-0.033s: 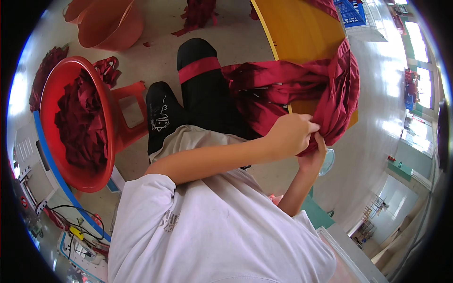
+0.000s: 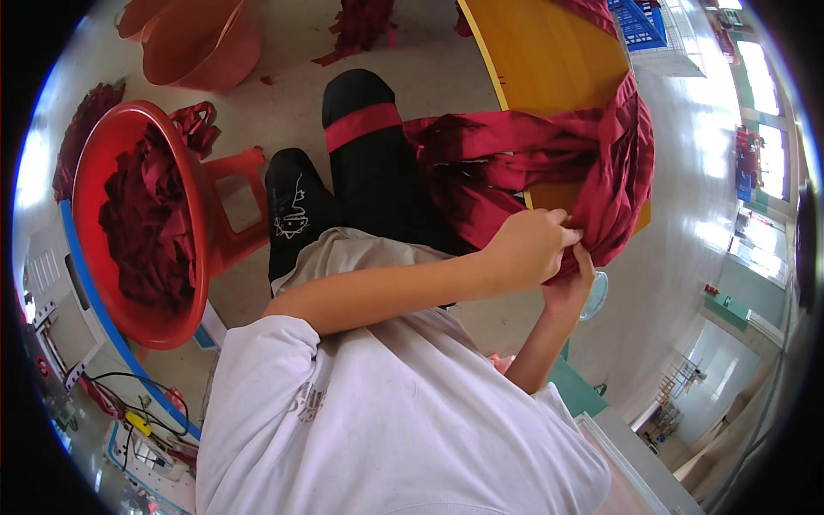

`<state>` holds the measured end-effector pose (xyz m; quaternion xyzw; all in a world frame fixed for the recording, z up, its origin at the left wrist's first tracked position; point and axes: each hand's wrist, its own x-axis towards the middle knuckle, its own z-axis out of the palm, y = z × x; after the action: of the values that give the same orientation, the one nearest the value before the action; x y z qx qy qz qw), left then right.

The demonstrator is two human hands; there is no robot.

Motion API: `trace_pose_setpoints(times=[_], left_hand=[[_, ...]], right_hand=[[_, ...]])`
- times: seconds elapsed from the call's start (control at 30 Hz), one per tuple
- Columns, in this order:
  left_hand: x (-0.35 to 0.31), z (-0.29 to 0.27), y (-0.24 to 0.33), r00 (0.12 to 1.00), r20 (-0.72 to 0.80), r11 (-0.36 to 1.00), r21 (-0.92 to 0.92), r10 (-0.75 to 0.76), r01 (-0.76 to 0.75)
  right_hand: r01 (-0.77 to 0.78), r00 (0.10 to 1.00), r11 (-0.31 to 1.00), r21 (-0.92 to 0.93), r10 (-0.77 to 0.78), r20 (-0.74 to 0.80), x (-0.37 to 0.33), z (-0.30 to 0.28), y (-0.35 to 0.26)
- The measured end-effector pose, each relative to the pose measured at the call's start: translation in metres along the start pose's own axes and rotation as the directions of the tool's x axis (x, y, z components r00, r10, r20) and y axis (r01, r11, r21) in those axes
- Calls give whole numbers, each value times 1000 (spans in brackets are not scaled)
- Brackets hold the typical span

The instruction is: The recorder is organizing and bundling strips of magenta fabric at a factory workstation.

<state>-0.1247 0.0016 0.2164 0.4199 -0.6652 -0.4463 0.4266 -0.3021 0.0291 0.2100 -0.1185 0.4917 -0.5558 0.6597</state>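
A bundle of long dark red fabric strips lies over the end of a yellow tabletop, and its folds trail left onto my black-clad legs. Reaching across my body, my left hand pinches the near edge of this bundle with thumb and fingers. Just below it, my right hand grips the same edge from underneath, its fingertips close to the left ones. Folds of cloth partly hide the fingers of both hands. A separate red band runs across one leg near the knee.
On my left a red basin full of dark red cloth pieces stands by a red stool. Beyond are orange-pink tubs and cloth on the floor. A blue crate sits far right; a blue-edged worktable with cables is lower left.
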Motion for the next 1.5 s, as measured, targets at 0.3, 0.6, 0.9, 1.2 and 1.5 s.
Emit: trace_pose_setpoints(times=[0.3,0.6,0.9,1.2,1.5], left_hand=[[-20,-11,-25,992,-61,921,-370,110,-125],[8,-41,-63,961,44,855,467,-275,223],[-9,-26,-62,978,-164,957,279,126,-77],[-14,-9,-32,976,-153,988,-7,153,-156],[-15,-6,-11,956,-137,966,50,259,-255]], right_hand=[[101,991,991,-87,-107,-74,0,0,6],[99,994,992,-78,-96,49,6,-3,6],[88,996,994,-71,-87,18,3,4,8],[32,994,985,-167,-48,-94,5,3,5],[69,997,993,-98,-72,-25,1,24,7]])
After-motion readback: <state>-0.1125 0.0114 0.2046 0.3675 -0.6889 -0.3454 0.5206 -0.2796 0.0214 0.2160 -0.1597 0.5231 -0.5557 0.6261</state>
